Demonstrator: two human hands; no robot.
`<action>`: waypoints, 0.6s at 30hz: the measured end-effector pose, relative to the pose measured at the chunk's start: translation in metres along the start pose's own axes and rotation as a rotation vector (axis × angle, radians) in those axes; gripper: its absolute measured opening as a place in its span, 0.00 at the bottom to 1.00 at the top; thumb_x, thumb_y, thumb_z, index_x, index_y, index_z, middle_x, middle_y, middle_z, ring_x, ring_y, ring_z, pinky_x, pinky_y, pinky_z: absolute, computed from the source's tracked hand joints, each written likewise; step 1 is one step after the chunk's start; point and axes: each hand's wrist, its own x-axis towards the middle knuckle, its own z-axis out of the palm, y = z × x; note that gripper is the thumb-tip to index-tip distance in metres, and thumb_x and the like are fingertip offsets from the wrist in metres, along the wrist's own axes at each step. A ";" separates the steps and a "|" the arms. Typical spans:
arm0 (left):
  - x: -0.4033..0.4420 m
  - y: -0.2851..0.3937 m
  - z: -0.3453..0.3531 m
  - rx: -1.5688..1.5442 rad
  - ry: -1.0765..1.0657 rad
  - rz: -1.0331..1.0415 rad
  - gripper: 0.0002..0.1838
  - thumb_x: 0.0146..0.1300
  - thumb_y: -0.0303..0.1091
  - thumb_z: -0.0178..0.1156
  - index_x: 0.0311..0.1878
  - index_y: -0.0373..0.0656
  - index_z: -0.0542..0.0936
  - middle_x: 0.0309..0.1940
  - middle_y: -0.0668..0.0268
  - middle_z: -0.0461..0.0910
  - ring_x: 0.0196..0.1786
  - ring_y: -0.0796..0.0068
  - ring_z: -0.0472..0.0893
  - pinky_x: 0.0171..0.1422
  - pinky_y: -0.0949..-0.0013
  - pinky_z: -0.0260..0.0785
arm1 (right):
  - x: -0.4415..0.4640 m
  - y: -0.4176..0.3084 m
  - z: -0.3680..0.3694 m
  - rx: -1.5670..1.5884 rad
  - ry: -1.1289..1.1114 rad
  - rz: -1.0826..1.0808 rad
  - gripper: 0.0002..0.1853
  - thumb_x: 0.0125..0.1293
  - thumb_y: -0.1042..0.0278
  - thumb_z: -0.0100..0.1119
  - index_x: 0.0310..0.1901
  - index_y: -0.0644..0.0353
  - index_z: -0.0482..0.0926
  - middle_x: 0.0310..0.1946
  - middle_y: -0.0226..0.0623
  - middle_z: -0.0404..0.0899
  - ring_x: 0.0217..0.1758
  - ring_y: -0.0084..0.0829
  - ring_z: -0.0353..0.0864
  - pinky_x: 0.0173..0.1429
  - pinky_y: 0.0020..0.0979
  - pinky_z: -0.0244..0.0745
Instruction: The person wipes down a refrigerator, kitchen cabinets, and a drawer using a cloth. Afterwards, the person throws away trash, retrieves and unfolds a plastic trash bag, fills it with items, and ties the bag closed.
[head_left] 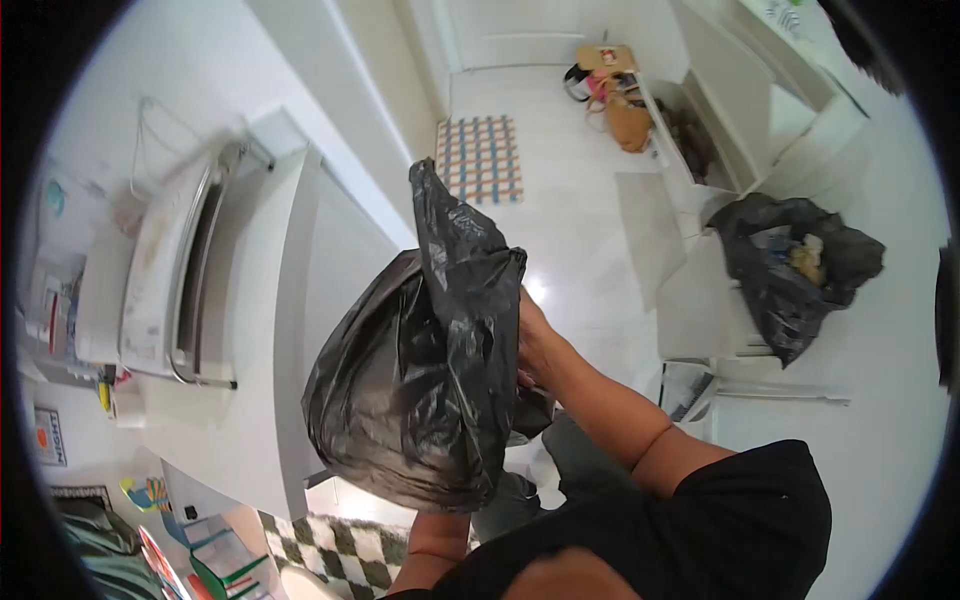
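Note:
A large black plastic bag, bulging and wrinkled, hangs in front of my body, with a twisted corner standing up at its top. At the bag's right edge is my right hand, closed on the plastic; part of its fingers is hidden behind the bag. My left forearm comes up below the bag, and the bag covers my left hand, so its fingers do not show. The bag's contents cannot be seen.
Left stands a white counter with a toaster oven. At right, another black bag lies open with crumpled stuff inside, near an open white drawer. A checked mat and a brown bag are on the floor ahead.

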 end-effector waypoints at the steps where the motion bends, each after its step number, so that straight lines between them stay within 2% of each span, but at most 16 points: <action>1: -0.008 0.011 0.023 -0.007 -0.030 -0.006 0.24 0.65 0.42 0.54 0.62 0.44 0.66 0.58 0.65 0.68 0.59 0.71 0.67 0.64 0.69 0.59 | -0.005 -0.024 0.001 -0.001 -0.001 -0.025 0.37 0.59 0.75 0.59 0.67 0.64 0.49 0.54 0.54 0.70 0.51 0.38 0.76 0.55 0.31 0.72; 3: -0.017 0.033 0.073 -0.023 -0.086 -0.009 0.24 0.65 0.42 0.54 0.62 0.43 0.66 0.57 0.65 0.68 0.59 0.72 0.68 0.64 0.69 0.59 | -0.023 -0.065 0.004 -0.585 -0.031 -0.414 0.52 0.52 0.65 0.69 0.70 0.62 0.41 0.59 0.60 0.64 0.59 0.43 0.70 0.61 0.38 0.66; 5: -0.017 0.053 0.131 -0.048 -0.153 0.003 0.24 0.65 0.42 0.54 0.62 0.43 0.66 0.57 0.65 0.68 0.58 0.72 0.68 0.63 0.70 0.60 | -0.085 -0.101 0.023 -1.138 0.070 -0.697 0.58 0.46 0.65 0.74 0.71 0.57 0.40 0.65 0.52 0.58 0.67 0.40 0.60 0.66 0.35 0.57; 6: -0.016 0.058 0.161 -0.059 -0.183 0.011 0.24 0.65 0.42 0.55 0.62 0.43 0.66 0.57 0.65 0.68 0.58 0.72 0.68 0.63 0.70 0.60 | -0.106 -0.115 0.026 -1.317 -0.085 -0.667 0.66 0.42 0.63 0.77 0.71 0.55 0.29 0.69 0.54 0.48 0.71 0.41 0.51 0.68 0.33 0.52; 7: -0.019 0.061 0.186 -0.072 -0.203 0.006 0.24 0.65 0.42 0.55 0.61 0.43 0.66 0.57 0.65 0.68 0.58 0.72 0.68 0.63 0.70 0.60 | -0.121 -0.112 0.031 -1.253 -0.105 -0.680 0.62 0.42 0.62 0.76 0.71 0.56 0.37 0.67 0.54 0.53 0.71 0.40 0.52 0.68 0.31 0.50; 9: -0.017 0.065 0.236 -0.093 -0.250 0.018 0.24 0.65 0.41 0.55 0.61 0.43 0.67 0.57 0.65 0.68 0.58 0.72 0.68 0.63 0.70 0.60 | -0.139 -0.117 0.049 -1.290 -0.133 -0.714 0.55 0.43 0.62 0.76 0.70 0.59 0.49 0.61 0.50 0.64 0.65 0.34 0.62 0.65 0.29 0.56; 10: -0.016 0.064 0.257 -0.100 -0.269 0.023 0.24 0.65 0.41 0.55 0.61 0.43 0.67 0.57 0.65 0.68 0.58 0.73 0.68 0.63 0.70 0.61 | -0.139 -0.127 0.055 -1.217 0.020 -0.634 0.44 0.48 0.62 0.73 0.65 0.62 0.60 0.47 0.41 0.74 0.52 0.27 0.71 0.58 0.27 0.64; 11: -0.017 0.067 0.274 -0.098 -0.288 0.034 0.24 0.65 0.41 0.55 0.61 0.43 0.67 0.57 0.65 0.68 0.58 0.73 0.68 0.62 0.70 0.61 | -0.130 -0.134 0.055 -1.221 0.068 -0.864 0.32 0.52 0.64 0.69 0.57 0.65 0.68 0.35 0.32 0.75 0.39 0.20 0.73 0.47 0.24 0.68; 12: -0.017 0.071 0.291 -0.100 -0.306 0.049 0.24 0.65 0.41 0.55 0.61 0.43 0.67 0.57 0.65 0.69 0.58 0.73 0.68 0.62 0.70 0.61 | -0.128 -0.148 0.057 -1.180 0.116 -0.760 0.18 0.57 0.67 0.65 0.45 0.66 0.74 0.26 0.27 0.74 0.31 0.16 0.72 0.39 0.21 0.69; 13: -0.021 0.075 0.302 -0.070 -0.323 0.082 0.24 0.65 0.41 0.55 0.61 0.43 0.67 0.57 0.65 0.69 0.58 0.73 0.68 0.62 0.70 0.61 | -0.110 -0.151 0.050 -1.127 0.256 -0.909 0.19 0.51 0.54 0.68 0.36 0.61 0.76 0.23 0.39 0.78 0.26 0.33 0.76 0.33 0.29 0.69; 14: -0.026 0.081 0.313 0.027 -0.370 0.178 0.22 0.67 0.42 0.52 0.60 0.44 0.67 0.54 0.68 0.69 0.56 0.77 0.70 0.61 0.72 0.62 | -0.105 -0.153 0.056 -1.131 0.355 -1.064 0.17 0.53 0.57 0.66 0.31 0.62 0.73 0.23 0.42 0.77 0.26 0.37 0.77 0.33 0.31 0.69; 15: -0.025 0.086 0.318 0.031 -0.371 0.176 0.22 0.67 0.42 0.52 0.60 0.44 0.67 0.54 0.68 0.69 0.56 0.77 0.70 0.61 0.72 0.62 | -0.099 -0.157 0.060 -1.127 0.358 -1.064 0.17 0.53 0.57 0.66 0.31 0.62 0.73 0.23 0.42 0.77 0.26 0.37 0.77 0.33 0.31 0.69; 17: -0.017 0.095 0.331 0.114 -0.481 0.347 0.21 0.69 0.41 0.50 0.61 0.44 0.67 0.57 0.68 0.68 0.58 0.76 0.68 0.63 0.71 0.60 | -0.087 -0.170 0.069 -1.223 0.535 -1.307 0.14 0.56 0.60 0.63 0.32 0.62 0.73 0.23 0.44 0.77 0.27 0.43 0.78 0.32 0.36 0.69; 18: -0.013 0.102 0.338 0.140 -0.501 0.357 0.23 0.70 0.41 0.47 0.64 0.42 0.64 0.60 0.67 0.65 0.62 0.75 0.66 0.67 0.72 0.56 | -0.083 -0.180 0.074 -1.250 0.547 -1.335 0.11 0.58 0.63 0.59 0.32 0.62 0.73 0.24 0.46 0.76 0.30 0.48 0.77 0.33 0.40 0.70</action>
